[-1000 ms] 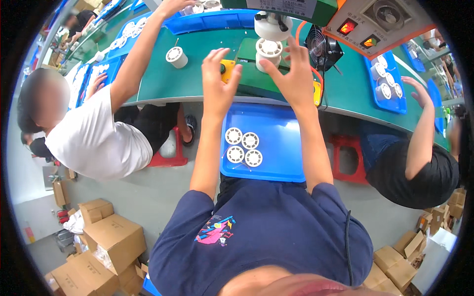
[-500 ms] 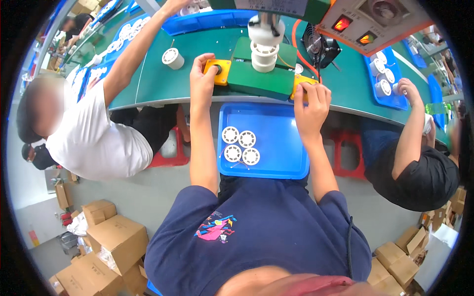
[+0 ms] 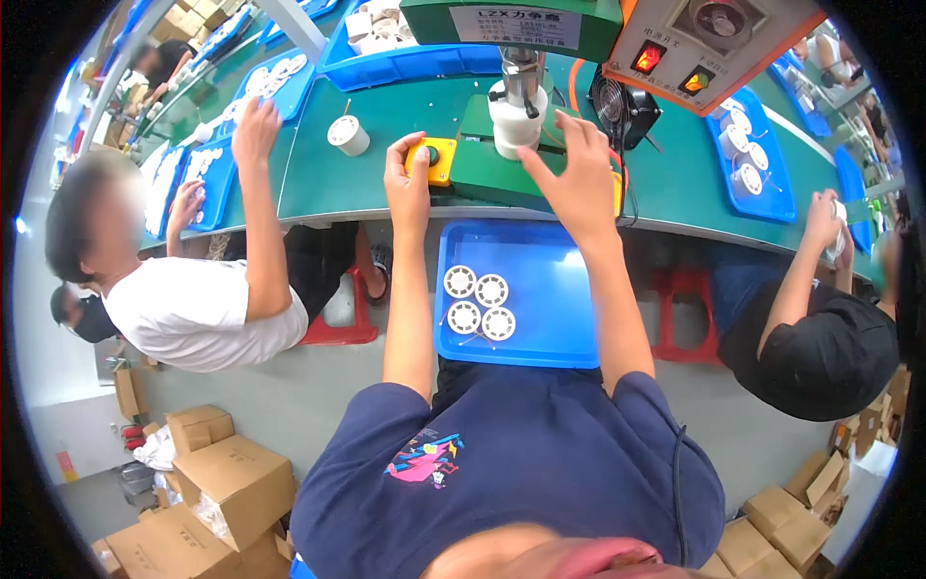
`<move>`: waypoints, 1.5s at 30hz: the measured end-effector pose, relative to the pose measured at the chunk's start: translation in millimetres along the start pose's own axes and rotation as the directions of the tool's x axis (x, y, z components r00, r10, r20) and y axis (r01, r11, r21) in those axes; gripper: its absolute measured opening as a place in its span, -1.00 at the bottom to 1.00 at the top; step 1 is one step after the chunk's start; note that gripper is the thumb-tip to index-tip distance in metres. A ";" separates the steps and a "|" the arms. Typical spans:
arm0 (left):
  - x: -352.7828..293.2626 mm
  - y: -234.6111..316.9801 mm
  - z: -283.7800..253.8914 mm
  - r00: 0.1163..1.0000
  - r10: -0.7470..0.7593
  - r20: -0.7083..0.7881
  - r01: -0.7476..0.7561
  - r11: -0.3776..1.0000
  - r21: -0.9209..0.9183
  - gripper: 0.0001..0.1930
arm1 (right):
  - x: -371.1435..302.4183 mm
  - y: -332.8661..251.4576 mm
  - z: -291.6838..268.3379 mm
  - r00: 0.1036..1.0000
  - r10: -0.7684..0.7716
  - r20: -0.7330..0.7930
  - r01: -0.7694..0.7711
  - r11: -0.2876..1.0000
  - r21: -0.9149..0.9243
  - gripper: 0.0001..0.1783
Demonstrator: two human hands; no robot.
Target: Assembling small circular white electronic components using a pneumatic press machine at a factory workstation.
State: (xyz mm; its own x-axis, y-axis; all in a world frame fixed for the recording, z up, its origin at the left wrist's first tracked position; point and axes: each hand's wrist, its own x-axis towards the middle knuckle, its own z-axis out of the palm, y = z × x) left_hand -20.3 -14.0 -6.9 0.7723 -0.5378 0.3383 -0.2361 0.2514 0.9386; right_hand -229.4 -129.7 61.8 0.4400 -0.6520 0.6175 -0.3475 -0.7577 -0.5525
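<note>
My left hand (image 3: 407,185) is curled round the left edge of a yellow button box (image 3: 439,161), its thumb at the dark green button. My right hand (image 3: 577,179) has its fingers spread just right of the press head and holds nothing that I can see. The white press head (image 3: 521,118), on a metal ram, is down over a white round part (image 3: 507,151) on the green press base (image 3: 487,176). The right thumb is close to that part; whether it touches, I cannot tell. A second yellow button box (image 3: 617,193) is partly hidden behind my right wrist.
Below the bench edge, a blue tray (image 3: 540,289) holds several white round slotted parts (image 3: 463,317) with thin wires. A white cylinder (image 3: 348,135) stands left of the press. An orange control box (image 3: 709,48) and a black fan (image 3: 622,106) are at right. Co-workers sit on both sides.
My right hand has left the right button box and moved up and left to the press head. The ram has come down over the white part. My left hand stays at its box.
</note>
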 end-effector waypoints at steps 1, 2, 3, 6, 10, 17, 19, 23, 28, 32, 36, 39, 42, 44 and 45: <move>-0.2 -0.4 -0.1 1.000 -0.002 0.004 0.002 1.000 -0.018 -0.73 | 3.4 -2.6 6.4 1.000 0.021 0.014 -0.021 1.000 0.009 -0.30; -0.2 -2.5 0.2 1.000 0.004 0.001 -0.004 1.000 -0.020 -0.73 | 6.7 -4.6 11.8 0.999 0.042 0.028 -0.042 0.999 0.018 -0.27; -0.5 -3.2 0.6 1.000 0.006 0.006 -0.006 1.000 -0.024 -0.73 | 9.2 -5.9 16.3 0.998 0.059 0.024 -0.061 0.996 0.064 -0.27; -2.4 -4.2 0.7 1.000 0.006 0.016 -0.005 1.000 -0.024 -0.73 | 15.0 -4.2 24.8 0.986 0.132 0.098 -0.149 0.972 0.183 -0.31; -3.9 -4.0 -0.9 1.000 0.009 0.008 -0.008 1.000 -0.028 -0.73 | 16.1 -2.8 29.1 0.993 0.108 0.038 -0.114 0.946 0.305 -0.36; -2.7 -0.1 2.4 0.999 0.045 0.023 -0.047 0.996 0.076 -0.75 | 18.6 5.1 33.3 0.996 0.094 -0.012 -0.087 0.953 0.289 -0.37; -0.3 -0.8 0.7 0.997 0.076 0.026 -0.079 0.989 0.128 -0.75 | 19.8 7.1 37.2 0.996 0.069 -0.051 -0.054 0.965 0.257 -0.42; 4.8 -10.7 -14.0 0.996 0.083 0.012 -0.084 0.995 0.056 -0.76 | 20.6 -9.7 36.3 0.985 -0.046 -0.166 0.085 0.968 0.235 -0.34; -2.0 -4.1 0.3 0.996 0.074 0.056 -0.079 0.993 0.085 -0.73 | -3.1 -14.4 2.8 0.988 0.082 -0.128 -0.026 0.922 0.387 -0.39; -10.1 -6.0 -9.8 0.999 0.044 0.017 -0.046 0.996 0.079 -0.69 | -57.8 20.5 -56.0 0.942 0.264 -0.205 -0.111 0.825 0.554 -0.37; -19.8 14.2 9.9 0.995 0.093 -0.047 -0.081 0.974 0.213 -0.66 | -57.5 141.9 -120.7 0.689 0.525 -0.499 -0.467 0.849 0.248 -0.34; -27.6 9.2 6.2 0.978 0.118 -0.173 -0.086 0.980 0.179 -0.64 | -46.8 205.4 -131.1 0.676 0.416 -0.609 -0.499 0.866 0.037 -0.36; -38.5 18.7 -9.9 0.929 0.086 -0.359 0.027 0.954 0.298 -0.61 | -35.0 219.1 -141.2 0.725 0.404 -0.557 -0.581 0.794 -0.181 -0.30; -27.4 -3.3 -28.3 0.905 0.186 -0.381 -0.031 0.926 0.377 -0.53 | -31.9 235.6 -151.2 0.724 0.371 -0.581 -0.548 0.822 -0.158 -0.32; -20.1 -5.5 -29.9 0.904 0.223 -0.365 -0.053 0.905 0.422 -0.47 | -33.9 250.1 -162.4 0.698 0.359 -0.619 -0.619 0.738 -0.270 -0.27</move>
State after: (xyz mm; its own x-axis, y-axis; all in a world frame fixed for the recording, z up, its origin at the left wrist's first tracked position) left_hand -16.8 19.5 -20.8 0.8605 -0.1363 0.4909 -0.5037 -0.0835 0.8598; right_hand -465.7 -301.8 -6.3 -0.3302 -0.7449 0.5798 -0.7522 -0.1635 -0.6384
